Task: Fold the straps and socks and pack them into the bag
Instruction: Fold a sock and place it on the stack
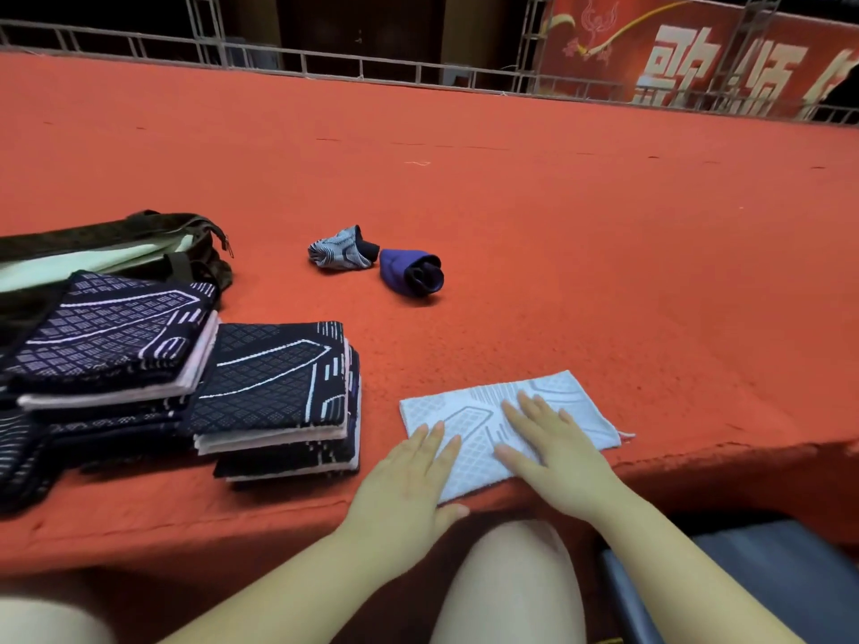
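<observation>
A white patterned strap point(571, 402) lies folded flat at the front edge of the red surface. My left hand point(409, 476) presses its left end with straight fingers. My right hand point(553, 448) lies flat on its middle. To the left sit two stacks of folded dark patterned straps point(274, 378), the far-left stack point(107, 337) leaning on a dark olive bag point(139, 239) with a pale green lining, which lies unzipped. Further back lie a rolled grey striped sock point(341, 249) and a rolled purple sock point(411, 273), side by side.
The red carpeted surface point(511, 188) stretches far back to a metal railing point(325, 62) and a red banner point(697, 53). My bare knee point(506, 583) is under the front edge, and a dark grey seat point(767, 578) is at lower right.
</observation>
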